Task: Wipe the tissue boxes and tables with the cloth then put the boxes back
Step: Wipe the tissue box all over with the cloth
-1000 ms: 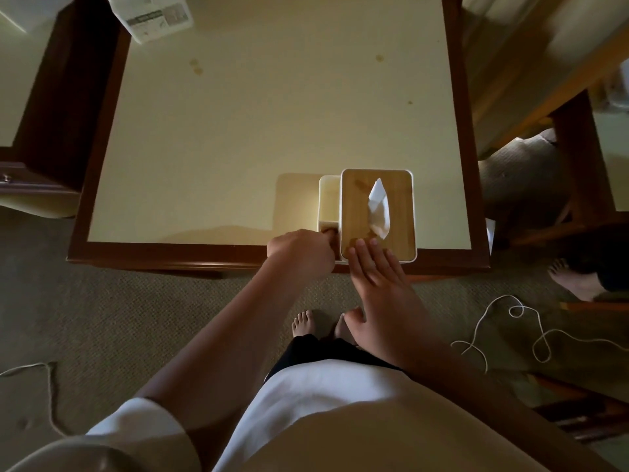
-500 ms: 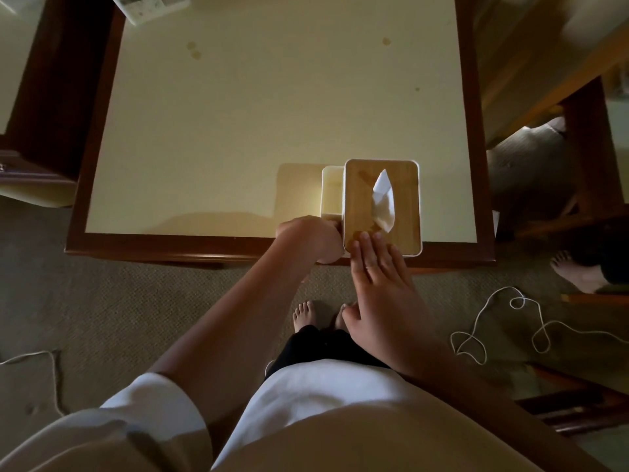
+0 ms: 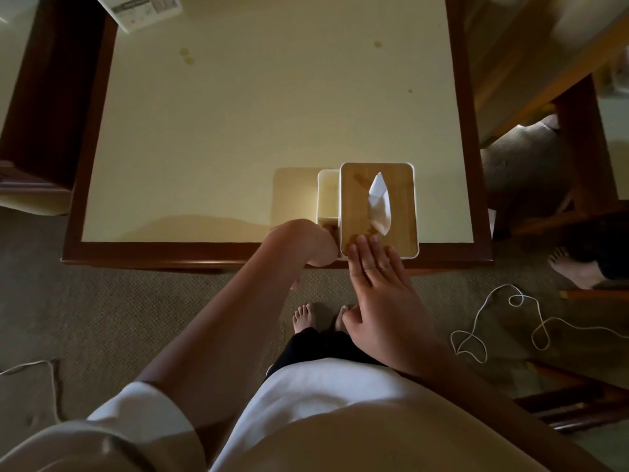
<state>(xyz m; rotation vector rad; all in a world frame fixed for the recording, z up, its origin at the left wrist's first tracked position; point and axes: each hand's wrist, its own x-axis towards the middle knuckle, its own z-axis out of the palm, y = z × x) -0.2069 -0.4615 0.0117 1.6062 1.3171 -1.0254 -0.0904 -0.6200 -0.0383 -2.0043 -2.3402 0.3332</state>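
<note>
The tissue box point(image 3: 357, 199), white with a wooden lid and a tissue point(image 3: 378, 206) standing out of its slot, sits at the near edge of the cream worktop point(image 3: 255, 114), right of the middle. The right hand point(image 3: 381, 294) lies flat, its straight fingers point(image 3: 362, 253) close together on the lid's near end. The left hand point(image 3: 301, 241) is curled against the box's near left corner, beside the open side compartment point(image 3: 328, 192); its fingertips are hidden, so I cannot tell what they hold.

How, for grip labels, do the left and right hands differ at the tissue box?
The left hand is curled; the right hand is flat, fingers straight. The left hand is beside the tissue box; the right hand's fingertips rest on its lid. Both are at its near end.
</note>
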